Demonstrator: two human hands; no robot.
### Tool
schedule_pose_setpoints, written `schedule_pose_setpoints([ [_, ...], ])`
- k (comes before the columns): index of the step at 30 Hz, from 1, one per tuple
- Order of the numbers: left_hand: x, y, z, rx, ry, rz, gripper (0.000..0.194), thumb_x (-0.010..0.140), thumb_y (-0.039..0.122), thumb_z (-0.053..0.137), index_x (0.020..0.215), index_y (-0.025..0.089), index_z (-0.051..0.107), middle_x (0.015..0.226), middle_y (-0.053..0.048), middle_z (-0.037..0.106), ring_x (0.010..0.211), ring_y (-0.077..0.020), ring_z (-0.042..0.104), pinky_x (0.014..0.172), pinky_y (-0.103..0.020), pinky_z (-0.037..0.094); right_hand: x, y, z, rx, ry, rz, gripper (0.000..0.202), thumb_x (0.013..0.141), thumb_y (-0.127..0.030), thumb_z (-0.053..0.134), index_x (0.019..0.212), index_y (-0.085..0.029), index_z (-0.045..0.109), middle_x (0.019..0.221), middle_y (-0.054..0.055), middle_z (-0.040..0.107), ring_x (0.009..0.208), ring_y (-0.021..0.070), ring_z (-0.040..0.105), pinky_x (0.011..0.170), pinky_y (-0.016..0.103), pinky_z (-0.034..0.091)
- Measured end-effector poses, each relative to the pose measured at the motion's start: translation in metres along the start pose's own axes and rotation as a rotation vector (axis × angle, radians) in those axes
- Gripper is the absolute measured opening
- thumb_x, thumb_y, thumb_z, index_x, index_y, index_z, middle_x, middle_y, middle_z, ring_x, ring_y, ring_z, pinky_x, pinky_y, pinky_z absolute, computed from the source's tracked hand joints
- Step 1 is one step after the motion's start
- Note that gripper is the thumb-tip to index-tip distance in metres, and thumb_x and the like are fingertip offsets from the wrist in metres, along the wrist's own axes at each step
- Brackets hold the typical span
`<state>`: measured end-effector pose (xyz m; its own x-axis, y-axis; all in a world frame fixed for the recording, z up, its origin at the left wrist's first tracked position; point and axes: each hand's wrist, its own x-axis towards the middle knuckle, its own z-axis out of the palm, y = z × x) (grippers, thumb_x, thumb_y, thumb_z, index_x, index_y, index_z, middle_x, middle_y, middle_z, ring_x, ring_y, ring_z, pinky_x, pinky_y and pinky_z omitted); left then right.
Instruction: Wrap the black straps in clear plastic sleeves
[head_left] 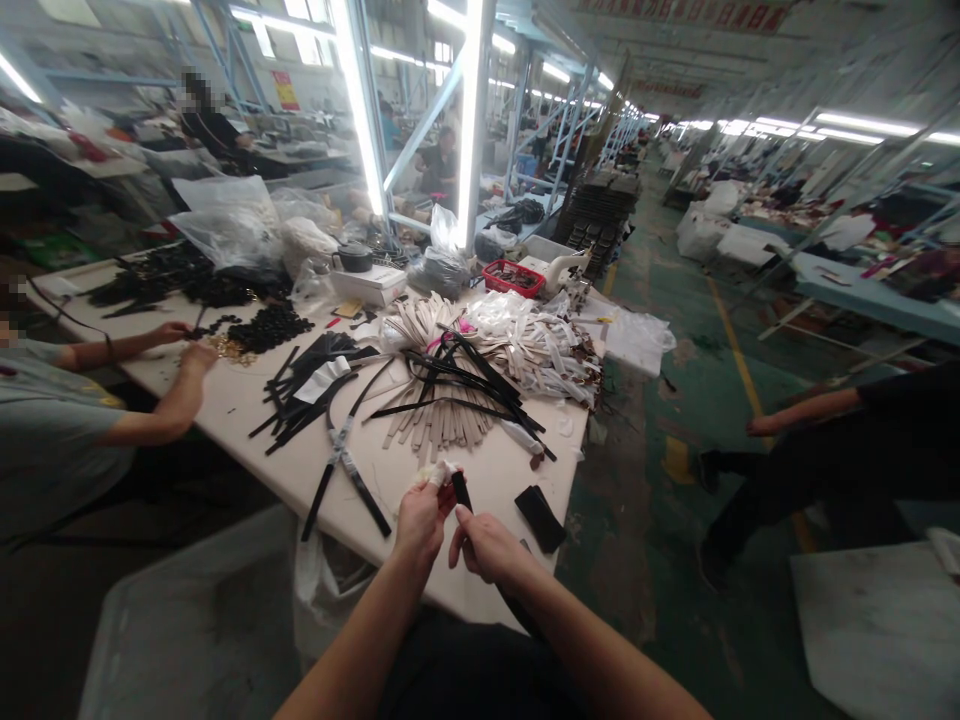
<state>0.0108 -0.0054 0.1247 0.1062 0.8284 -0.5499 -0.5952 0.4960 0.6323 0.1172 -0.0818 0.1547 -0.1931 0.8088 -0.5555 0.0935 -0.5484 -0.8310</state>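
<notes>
My left hand is closed on a crumpled whitish cloth above the table's front edge. Beside it, my right hand pinches a short black strap that stands up between thumb and fingers, its upper end near the left fingertips. To the right lie stacked black pieces on the pale table. Beyond my hands spreads a fan of beige strips with long black straps over it. Two crossed black straps bound with clear wrap lie to the left.
At the left, a person's hands work by black rings and gold-coloured parts. Plastic-wrapped bundles, a red basket and a white box stand farther back. Another person's arm shows in the right aisle.
</notes>
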Motion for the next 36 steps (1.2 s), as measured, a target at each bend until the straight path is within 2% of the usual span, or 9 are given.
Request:
schedule_pose_setpoints([
  [12,0.000,-0.004,-0.001,0.080,-0.004,0.002,0.019,0.085,0.024,0.073,0.093,0.006,0.069,0.086,-0.016,0.076,0.075,-0.0197,0.074,0.069,-0.027,0.060,0.006,0.003,-0.001,-0.073,-0.004,0.022,0.079,0.099,-0.067,0.021,0.061,-0.014,0.065,0.039,-0.003,0.039,0.032,0.0088,0.033,0.036,0.022,0.025],
  [17,0.001,-0.001,-0.005,0.127,-0.015,0.014,0.019,0.082,0.023,0.074,0.093,0.007,0.070,0.087,-0.015,0.076,0.073,-0.0202,0.073,0.071,-0.030,0.060,0.005,0.007,-0.001,-0.149,-0.027,0.045,0.075,0.101,-0.061,0.024,0.064,-0.013,0.069,0.039,-0.002,0.040,0.033,0.0092,0.035,0.037,0.022,0.027],
  [22,-0.006,-0.006,-0.011,0.241,-0.115,-0.075,0.024,0.079,0.029,0.077,0.089,0.008,0.072,0.083,-0.015,0.076,0.069,-0.0198,0.072,0.065,-0.027,0.058,0.012,0.010,-0.009,-0.145,-0.043,0.066,0.075,0.099,-0.065,0.026,0.065,-0.014,0.069,0.039,-0.003,0.038,0.032,0.0083,0.033,0.034,0.021,0.026],
  [25,-0.011,-0.005,-0.016,0.346,-0.246,-0.180,0.029,0.076,0.034,0.079,0.086,0.007,0.073,0.073,-0.014,0.074,0.058,-0.0198,0.069,0.052,-0.027,0.054,0.013,0.007,-0.017,-0.037,-0.090,0.078,0.061,0.096,-0.062,0.040,0.067,-0.014,0.065,0.040,-0.006,0.036,0.031,0.0064,0.028,0.032,0.020,0.021],
  [28,-0.007,0.011,-0.023,0.333,-0.219,-0.163,0.031,0.074,0.035,0.081,0.088,0.008,0.073,0.075,-0.014,0.075,0.062,-0.0202,0.070,0.054,-0.027,0.054,0.009,0.009,-0.020,0.103,-0.132,-0.023,0.035,0.087,-0.050,0.063,0.085,-0.015,0.063,0.053,-0.004,0.054,0.035,0.0069,0.043,0.037,0.018,0.033],
  [30,-0.001,0.023,-0.027,0.247,-0.100,-0.056,0.030,0.073,0.033,0.081,0.090,0.009,0.073,0.083,-0.013,0.077,0.073,-0.0207,0.072,0.065,-0.028,0.056,0.007,0.014,-0.016,0.150,-0.099,-0.071,0.033,0.085,-0.046,0.064,0.093,-0.015,0.061,0.064,0.000,0.065,0.044,0.0108,0.057,0.045,0.021,0.044],
  [32,0.002,0.029,-0.029,0.205,-0.020,0.022,0.030,0.072,0.033,0.082,0.092,0.011,0.073,0.087,-0.013,0.077,0.077,-0.0206,0.073,0.071,-0.029,0.057,0.008,0.018,-0.010,0.130,-0.011,-0.079,0.035,0.090,-0.049,0.055,0.092,-0.014,0.059,0.064,0.003,0.066,0.046,0.0137,0.062,0.045,0.022,0.046],
  [34,-0.003,0.022,-0.029,0.231,-0.021,0.020,0.032,0.071,0.034,0.083,0.090,0.010,0.073,0.084,-0.012,0.077,0.072,-0.0204,0.072,0.069,-0.030,0.056,0.012,0.019,-0.004,0.050,0.110,-0.108,0.039,0.094,-0.050,0.047,0.087,-0.014,0.059,0.059,0.002,0.064,0.040,0.0127,0.058,0.039,0.021,0.040],
  [36,-0.012,0.009,-0.027,0.278,-0.087,-0.031,0.033,0.070,0.038,0.083,0.084,0.009,0.073,0.074,-0.011,0.075,0.059,-0.0182,0.068,0.061,-0.030,0.055,0.015,0.016,-0.002,-0.031,0.204,-0.161,0.043,0.097,-0.050,0.042,0.079,-0.015,0.059,0.055,0.001,0.061,0.036,0.0107,0.054,0.037,0.019,0.035],
])
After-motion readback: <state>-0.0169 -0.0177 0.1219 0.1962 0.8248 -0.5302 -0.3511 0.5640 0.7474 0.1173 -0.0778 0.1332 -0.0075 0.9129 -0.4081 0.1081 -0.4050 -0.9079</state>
